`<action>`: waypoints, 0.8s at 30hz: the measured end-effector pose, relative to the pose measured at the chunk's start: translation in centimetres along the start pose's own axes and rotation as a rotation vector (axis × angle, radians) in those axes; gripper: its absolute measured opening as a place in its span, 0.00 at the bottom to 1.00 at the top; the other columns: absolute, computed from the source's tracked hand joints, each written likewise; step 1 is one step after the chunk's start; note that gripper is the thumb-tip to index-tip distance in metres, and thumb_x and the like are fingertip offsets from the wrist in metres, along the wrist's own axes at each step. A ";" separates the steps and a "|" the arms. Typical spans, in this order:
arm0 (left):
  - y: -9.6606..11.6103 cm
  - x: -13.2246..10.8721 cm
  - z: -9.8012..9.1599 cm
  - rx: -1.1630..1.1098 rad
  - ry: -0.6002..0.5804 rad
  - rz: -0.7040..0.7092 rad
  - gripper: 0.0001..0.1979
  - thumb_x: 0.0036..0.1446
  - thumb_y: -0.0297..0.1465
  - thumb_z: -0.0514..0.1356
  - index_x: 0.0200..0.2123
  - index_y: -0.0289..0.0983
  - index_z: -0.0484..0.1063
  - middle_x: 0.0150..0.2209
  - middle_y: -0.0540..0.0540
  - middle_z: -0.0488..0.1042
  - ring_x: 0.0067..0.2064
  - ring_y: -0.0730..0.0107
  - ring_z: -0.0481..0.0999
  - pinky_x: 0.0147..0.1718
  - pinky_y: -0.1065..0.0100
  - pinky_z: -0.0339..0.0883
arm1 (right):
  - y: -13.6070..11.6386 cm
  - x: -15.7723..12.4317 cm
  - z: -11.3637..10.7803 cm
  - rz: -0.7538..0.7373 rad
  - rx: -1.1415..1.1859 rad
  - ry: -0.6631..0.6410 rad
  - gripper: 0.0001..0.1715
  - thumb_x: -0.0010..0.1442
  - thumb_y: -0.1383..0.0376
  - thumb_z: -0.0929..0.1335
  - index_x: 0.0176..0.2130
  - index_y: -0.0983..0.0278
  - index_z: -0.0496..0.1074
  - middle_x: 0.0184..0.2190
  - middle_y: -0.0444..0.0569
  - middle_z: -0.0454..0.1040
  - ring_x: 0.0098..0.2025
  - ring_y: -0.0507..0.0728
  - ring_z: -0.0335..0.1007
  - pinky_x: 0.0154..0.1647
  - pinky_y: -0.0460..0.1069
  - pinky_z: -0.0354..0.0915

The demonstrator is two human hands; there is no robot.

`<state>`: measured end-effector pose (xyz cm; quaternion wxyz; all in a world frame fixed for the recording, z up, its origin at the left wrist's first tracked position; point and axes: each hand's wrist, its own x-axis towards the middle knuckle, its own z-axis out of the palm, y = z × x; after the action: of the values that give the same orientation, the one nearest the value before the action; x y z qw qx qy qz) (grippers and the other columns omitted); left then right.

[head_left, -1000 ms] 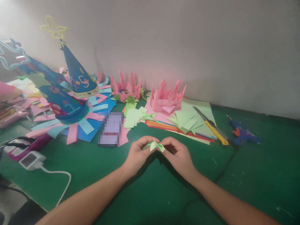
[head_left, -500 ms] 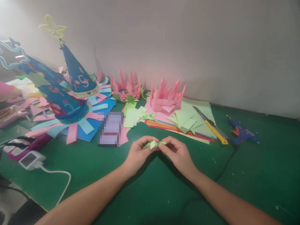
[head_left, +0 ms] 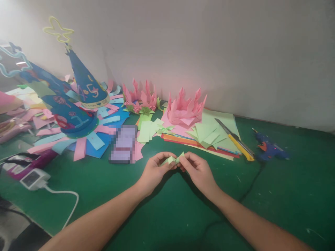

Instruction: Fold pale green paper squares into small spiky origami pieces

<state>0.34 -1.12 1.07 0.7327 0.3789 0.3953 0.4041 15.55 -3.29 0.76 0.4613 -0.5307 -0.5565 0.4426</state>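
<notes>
A small folded piece of light green paper (head_left: pixel 171 160) is held between both hands, above the green table (head_left: pixel 167 216). My left hand (head_left: pixel 156 170) pinches its left part with thumb and fingers. On its right part my right hand (head_left: pixel 197 169) is closed, the thumb pressing near a pointed green tip that sticks up. The fingertips of the two hands nearly meet. Behind them lie light green paper squares (head_left: pixel 208 135) on a stack of coloured sheets.
Two pink paper crowns (head_left: pixel 185 111) stand near the wall. A yellow cutter (head_left: pixel 242 147) and a blue glue gun (head_left: pixel 272 150) lie right. Blue cone hats (head_left: pixel 85 78), paper strips, a blurred phone-like object (head_left: pixel 123 143) and a white plug with cable (head_left: pixel 35 179) are left.
The right end of the green paper now points upward instead of sideways. My right thumb and fingers have shifted slightly; my left hand has barely moved.
</notes>
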 end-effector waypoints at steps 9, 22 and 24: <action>-0.1 0.0 0.0 -0.027 -0.055 -0.026 0.13 0.46 0.34 0.68 0.34 0.34 0.72 0.30 0.47 0.76 0.32 0.72 0.75 0.41 0.67 0.67 | 0.0 0.3 0.2 0.073 0.086 -0.006 0.21 0.59 0.52 0.64 0.24 0.63 0.66 0.20 0.43 0.67 0.23 0.50 0.64 0.25 0.45 0.64; -0.2 0.1 0.0 0.163 0.012 0.076 0.12 0.49 0.35 0.64 0.34 0.34 0.70 0.30 0.51 0.70 0.30 0.77 0.71 0.34 0.72 0.66 | 0.2 0.1 0.1 0.069 0.012 -0.048 0.14 0.57 0.56 0.66 0.27 0.64 0.69 0.24 0.44 0.71 0.27 0.52 0.67 0.29 0.46 0.64; -0.2 0.2 0.1 0.166 0.002 0.078 0.12 0.50 0.36 0.64 0.34 0.34 0.70 0.29 0.51 0.70 0.29 0.77 0.71 0.34 0.72 0.67 | 0.2 0.1 0.2 0.080 0.027 -0.047 0.15 0.58 0.57 0.66 0.26 0.64 0.67 0.21 0.43 0.69 0.25 0.51 0.65 0.27 0.46 0.63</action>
<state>0.55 -1.10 0.88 0.6821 0.4528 0.4132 0.3987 15.42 -3.14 0.50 0.4374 -0.5357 -0.5394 0.4805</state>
